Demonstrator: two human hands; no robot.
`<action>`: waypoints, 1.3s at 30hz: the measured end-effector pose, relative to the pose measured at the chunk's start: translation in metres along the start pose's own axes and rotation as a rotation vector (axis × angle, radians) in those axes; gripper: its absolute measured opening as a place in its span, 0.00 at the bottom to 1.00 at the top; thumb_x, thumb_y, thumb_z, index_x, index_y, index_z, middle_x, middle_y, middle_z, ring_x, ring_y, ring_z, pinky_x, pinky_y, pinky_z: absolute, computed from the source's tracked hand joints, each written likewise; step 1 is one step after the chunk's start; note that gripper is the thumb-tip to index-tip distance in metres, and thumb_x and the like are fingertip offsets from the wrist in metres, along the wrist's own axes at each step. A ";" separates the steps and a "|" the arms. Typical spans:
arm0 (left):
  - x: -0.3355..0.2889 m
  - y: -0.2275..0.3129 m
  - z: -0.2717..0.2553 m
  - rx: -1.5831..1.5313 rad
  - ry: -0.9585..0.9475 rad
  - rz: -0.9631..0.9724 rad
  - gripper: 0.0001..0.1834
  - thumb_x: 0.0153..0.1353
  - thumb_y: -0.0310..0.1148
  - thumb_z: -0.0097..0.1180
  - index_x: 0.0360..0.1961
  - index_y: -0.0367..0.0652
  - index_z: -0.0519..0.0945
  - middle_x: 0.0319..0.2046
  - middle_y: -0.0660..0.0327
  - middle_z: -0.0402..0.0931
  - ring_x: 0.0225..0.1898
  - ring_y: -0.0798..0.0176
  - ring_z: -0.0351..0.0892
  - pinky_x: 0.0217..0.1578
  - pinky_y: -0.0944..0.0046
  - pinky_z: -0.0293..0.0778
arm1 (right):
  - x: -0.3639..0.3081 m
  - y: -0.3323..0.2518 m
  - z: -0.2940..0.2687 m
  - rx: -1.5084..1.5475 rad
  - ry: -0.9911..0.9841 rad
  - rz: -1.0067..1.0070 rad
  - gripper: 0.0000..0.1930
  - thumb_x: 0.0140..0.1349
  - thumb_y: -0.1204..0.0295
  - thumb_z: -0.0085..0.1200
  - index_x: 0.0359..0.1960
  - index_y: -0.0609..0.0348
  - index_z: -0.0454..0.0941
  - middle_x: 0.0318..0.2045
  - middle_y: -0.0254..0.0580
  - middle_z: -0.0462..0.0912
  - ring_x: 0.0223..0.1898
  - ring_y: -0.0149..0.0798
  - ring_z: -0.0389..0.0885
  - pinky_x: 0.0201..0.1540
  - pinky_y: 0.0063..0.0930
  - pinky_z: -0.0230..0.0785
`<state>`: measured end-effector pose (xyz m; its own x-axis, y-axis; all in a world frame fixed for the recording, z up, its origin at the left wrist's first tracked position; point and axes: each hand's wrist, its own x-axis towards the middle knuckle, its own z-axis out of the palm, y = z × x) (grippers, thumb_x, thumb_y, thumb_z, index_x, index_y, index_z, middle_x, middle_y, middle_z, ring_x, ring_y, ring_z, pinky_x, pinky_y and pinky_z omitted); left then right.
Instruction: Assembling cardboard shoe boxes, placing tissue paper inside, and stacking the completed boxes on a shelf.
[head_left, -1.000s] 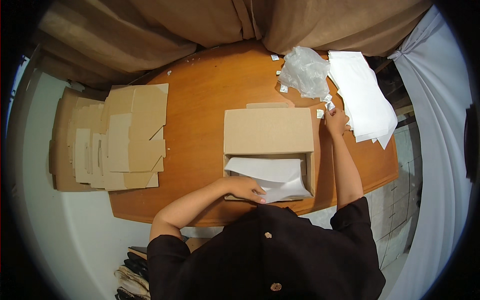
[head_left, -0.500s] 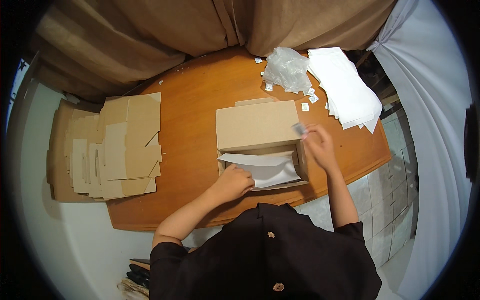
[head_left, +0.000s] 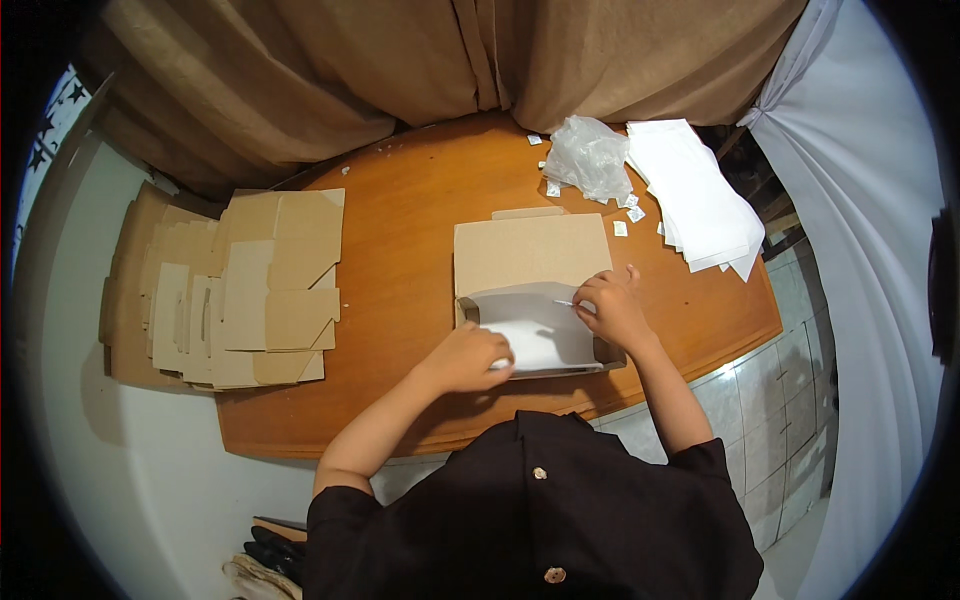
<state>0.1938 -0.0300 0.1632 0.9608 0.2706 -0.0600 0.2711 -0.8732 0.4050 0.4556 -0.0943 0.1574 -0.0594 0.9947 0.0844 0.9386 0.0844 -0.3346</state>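
pinching a slim pale packet (head_left: 563, 302), your right hand (head_left: 608, 308) hovers over curved white paper (head_left: 542, 342). your left hand (head_left: 468, 358) curls at the tan box's (head_left: 530, 242) near-left corner, hold unclear.

Counted: one open box (head_left: 530, 245), one plastic bag (head_left: 588, 158), one paper stack (head_left: 700, 200), one cardboard pile (head_left: 245, 300), two shirt buttons (head_left: 540, 473). Loose packets (head_left: 620, 229): at least six seen.

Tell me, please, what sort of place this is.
Probably a small packing spot: an open, brown, rectangular cardboard box, a pile of flattened brown cardboard boxes and a stack of white paper sheets.
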 end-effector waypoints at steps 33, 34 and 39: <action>0.009 0.013 0.018 0.122 -0.010 0.053 0.07 0.54 0.38 0.56 0.26 0.48 0.79 0.25 0.62 0.75 0.32 0.57 0.76 0.32 0.59 0.68 | -0.009 0.001 0.039 -0.134 -0.568 -0.263 0.03 0.47 0.71 0.55 0.24 0.50 0.81 0.30 0.35 0.81 0.44 0.38 0.75 0.61 0.55 0.48; 0.013 0.009 0.013 0.083 -0.006 0.059 0.08 0.54 0.39 0.56 0.26 0.47 0.79 0.26 0.61 0.75 0.33 0.56 0.76 0.32 0.58 0.69 | -0.009 0.000 0.031 -0.046 -0.576 -0.229 0.03 0.47 0.70 0.56 0.24 0.50 0.81 0.30 0.35 0.81 0.44 0.39 0.75 0.61 0.52 0.49; 0.041 -0.023 0.012 -0.025 -0.037 -0.100 0.12 0.55 0.41 0.55 0.30 0.44 0.80 0.29 0.57 0.76 0.37 0.52 0.76 0.36 0.54 0.70 | -0.006 0.015 -0.026 0.127 -0.501 -0.118 0.07 0.45 0.66 0.59 0.26 0.52 0.80 0.31 0.39 0.81 0.42 0.41 0.76 0.52 0.40 0.61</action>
<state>0.2276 -0.0037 0.1409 0.9305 0.3407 -0.1346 0.3651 -0.8320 0.4178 0.4785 -0.1009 0.1759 -0.3464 0.8819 -0.3197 0.8690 0.1733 -0.4634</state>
